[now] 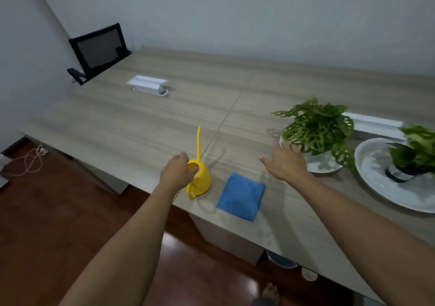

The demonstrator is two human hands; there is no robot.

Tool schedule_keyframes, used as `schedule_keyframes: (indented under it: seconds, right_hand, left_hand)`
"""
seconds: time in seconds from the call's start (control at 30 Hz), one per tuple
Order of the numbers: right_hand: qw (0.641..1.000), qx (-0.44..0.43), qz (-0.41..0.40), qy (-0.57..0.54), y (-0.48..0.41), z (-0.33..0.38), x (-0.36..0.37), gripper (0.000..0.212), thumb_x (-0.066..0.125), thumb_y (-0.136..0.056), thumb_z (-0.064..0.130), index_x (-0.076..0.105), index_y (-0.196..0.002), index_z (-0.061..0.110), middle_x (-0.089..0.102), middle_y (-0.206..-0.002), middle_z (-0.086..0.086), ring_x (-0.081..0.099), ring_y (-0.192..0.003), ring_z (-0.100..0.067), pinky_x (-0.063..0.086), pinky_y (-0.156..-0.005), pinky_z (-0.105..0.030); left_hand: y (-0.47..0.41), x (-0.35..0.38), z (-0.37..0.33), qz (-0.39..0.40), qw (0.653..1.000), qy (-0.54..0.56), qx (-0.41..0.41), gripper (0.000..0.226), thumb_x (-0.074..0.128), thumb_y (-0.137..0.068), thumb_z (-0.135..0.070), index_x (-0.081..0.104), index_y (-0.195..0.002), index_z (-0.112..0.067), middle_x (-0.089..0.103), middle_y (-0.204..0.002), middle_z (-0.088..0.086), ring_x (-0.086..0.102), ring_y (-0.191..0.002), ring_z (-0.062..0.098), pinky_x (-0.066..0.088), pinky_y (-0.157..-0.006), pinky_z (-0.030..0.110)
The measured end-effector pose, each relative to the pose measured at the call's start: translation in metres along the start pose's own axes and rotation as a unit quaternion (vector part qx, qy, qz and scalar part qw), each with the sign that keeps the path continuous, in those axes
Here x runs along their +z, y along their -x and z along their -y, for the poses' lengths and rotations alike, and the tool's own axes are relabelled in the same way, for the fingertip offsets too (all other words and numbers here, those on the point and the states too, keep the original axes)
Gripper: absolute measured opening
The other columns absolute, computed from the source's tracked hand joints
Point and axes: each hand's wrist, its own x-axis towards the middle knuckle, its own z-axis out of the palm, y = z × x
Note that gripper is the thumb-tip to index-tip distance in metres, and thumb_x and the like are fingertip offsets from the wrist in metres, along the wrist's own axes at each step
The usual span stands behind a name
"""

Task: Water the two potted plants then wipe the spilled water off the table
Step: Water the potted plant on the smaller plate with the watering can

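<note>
A yellow watering can (201, 178) with a long thin spout stands near the table's front edge. My left hand (177, 171) rests on its top opening, thumb at the rim, fingers curled around it. A folded blue cloth (241, 196) lies just right of the can. My right hand (283, 162) hovers open, fingers spread, beside the near potted plant (317, 126), which sits on a white plate (323, 164). A second potted plant (416, 150) stands in a larger white dish (374, 181) at the far right.
The wooden table (164, 117) meets the wall at the back. A white power box (148, 85) lies at the back left, with a black chair (98, 51) behind it. A white rail (374, 124) runs behind the plants. Cables (30, 162) lie on the brown floor.
</note>
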Motion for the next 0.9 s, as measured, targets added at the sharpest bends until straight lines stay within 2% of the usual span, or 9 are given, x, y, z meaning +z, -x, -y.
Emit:
schedule_keyframes:
  seconds: [0.17, 0.27, 0.37, 0.47, 0.57, 0.67, 0.8, 0.9]
  right_hand:
    - [1.000, -0.026, 0.002, 0.016, -0.023, 0.006, 0.034, 0.063, 0.044, -0.095, 0.057, 0.049, -0.133, 0.006, 0.046, -0.142, -0.017, 0.037, -0.133, -0.034, 0.033, -0.105, -0.045]
    - [0.999, -0.048, 0.004, 0.023, -0.037, 0.004, 0.049, 0.059, 0.044, -0.095, 0.055, 0.051, -0.127, 0.006, 0.050, -0.136, -0.017, 0.041, -0.128, -0.033, 0.034, -0.105, -0.044]
    - [0.998, -0.051, 0.024, 0.009, -0.048, -0.003, 0.063, 0.056, 0.044, -0.096, 0.053, 0.050, -0.128, 0.007, 0.049, -0.137, -0.014, 0.040, -0.128, -0.032, 0.036, -0.102, -0.044]
    - [0.998, -0.054, 0.036, -0.003, -0.052, -0.014, 0.075, 0.053, 0.045, -0.097, 0.051, 0.052, -0.126, 0.008, 0.050, -0.136, -0.013, 0.041, -0.129, -0.031, 0.039, -0.102, -0.043]
    - [0.998, -0.048, 0.043, -0.010, -0.052, -0.027, 0.086, 0.050, 0.045, -0.097, 0.049, 0.053, -0.126, 0.008, 0.051, -0.136, -0.013, 0.042, -0.128, -0.030, 0.039, -0.101, -0.042]
    - [0.998, -0.037, 0.040, -0.020, -0.050, -0.040, 0.094, 0.051, 0.045, -0.098, 0.047, 0.051, -0.130, 0.008, 0.050, -0.138, -0.013, 0.041, -0.129, -0.030, 0.038, -0.102, -0.040]
    - [0.999, -0.019, 0.027, -0.035, -0.037, -0.065, 0.102, 0.049, 0.048, -0.097, 0.044, 0.052, -0.129, 0.008, 0.049, -0.140, -0.014, 0.042, -0.129, -0.032, 0.036, -0.104, -0.041]
    - [0.999, 0.000, 0.002, -0.052, -0.021, -0.087, 0.108, 0.051, 0.053, -0.093, 0.041, 0.054, -0.128, 0.005, 0.050, -0.140, -0.019, 0.044, -0.130, -0.037, 0.037, -0.106, -0.044]
  left_hand:
    - [0.006, 0.039, 0.018, 0.022, 0.995, 0.031, -0.095, 0.050, 0.067, -0.092, -0.042, 0.053, -0.118, -0.003, 0.059, -0.119, 0.017, 0.059, -0.109, 0.034, 0.048, -0.083, 0.042]
    - [0.004, 0.056, 0.023, 0.002, 0.990, 0.057, -0.128, 0.045, 0.069, -0.090, -0.041, 0.054, -0.108, -0.003, 0.064, -0.109, 0.017, 0.061, -0.101, 0.033, 0.044, -0.073, 0.037]
    - [0.002, 0.071, 0.024, -0.024, 0.981, 0.099, -0.162, 0.038, 0.069, -0.091, -0.041, 0.052, -0.088, -0.007, 0.067, -0.093, 0.016, 0.062, -0.091, 0.033, 0.043, -0.067, 0.036]
    - [0.002, 0.081, 0.023, -0.047, 0.969, 0.166, -0.177, 0.040, 0.067, -0.093, -0.037, 0.045, -0.071, -0.012, 0.063, -0.076, 0.013, 0.059, -0.080, 0.032, 0.043, -0.067, 0.039]
    - [0.001, 0.093, 0.022, -0.083, 0.950, 0.233, -0.190, 0.041, 0.062, -0.098, -0.032, 0.053, -0.073, -0.001, 0.065, -0.075, 0.018, 0.060, -0.078, 0.037, 0.043, -0.068, 0.043]
    - [-0.006, 0.102, 0.022, -0.125, 0.929, 0.280, -0.206, 0.039, 0.053, -0.103, -0.026, 0.055, -0.076, 0.001, 0.062, -0.076, 0.018, 0.059, -0.080, 0.038, 0.037, -0.067, 0.039]
    - [-0.024, 0.100, 0.028, -0.177, 0.926, 0.286, -0.173, 0.044, 0.039, -0.101, -0.034, 0.052, -0.075, 0.000, 0.060, -0.079, 0.026, 0.057, -0.080, 0.035, 0.032, -0.069, 0.037]
    - [-0.041, 0.092, 0.032, -0.180, 0.934, 0.282, -0.126, 0.051, 0.036, -0.097, -0.043, 0.052, -0.071, -0.002, 0.056, -0.071, 0.017, 0.055, -0.076, 0.035, 0.037, -0.067, 0.041]
